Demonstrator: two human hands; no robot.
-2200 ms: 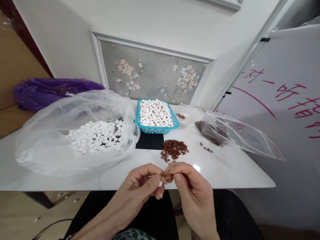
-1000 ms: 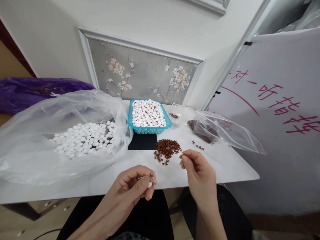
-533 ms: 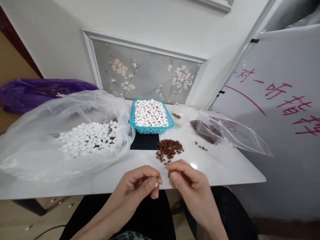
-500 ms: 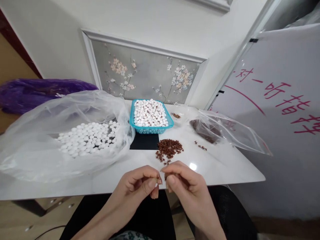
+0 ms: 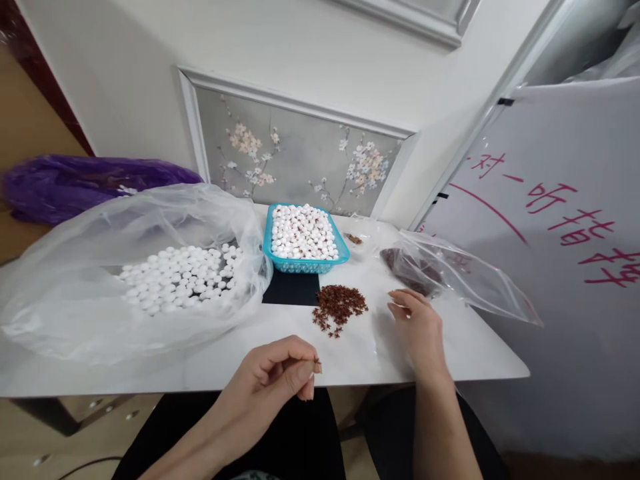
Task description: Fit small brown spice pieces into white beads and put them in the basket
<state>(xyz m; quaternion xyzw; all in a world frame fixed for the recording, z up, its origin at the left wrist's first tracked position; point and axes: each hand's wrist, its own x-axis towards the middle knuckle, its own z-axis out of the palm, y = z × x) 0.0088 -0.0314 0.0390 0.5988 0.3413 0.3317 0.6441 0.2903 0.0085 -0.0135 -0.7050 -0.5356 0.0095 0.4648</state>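
Brown piece (image 5: pixel 317 361) is pinched in your left hand (image 5: pixel 273 377) alone; your right hand (image 5: pixel 423 333) has moved away, fingers slightly parted.

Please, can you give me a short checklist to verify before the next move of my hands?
1. Left hand pinches a small brown piece: ok.
2. Right hand is empty: cannot tell.
3. Brown star-shaped pile is uncovered on the table: ok.
4. Blue basket has room below its rim: not ok, white balls heap up.
5. Floor is free of small white pieces: not ok.
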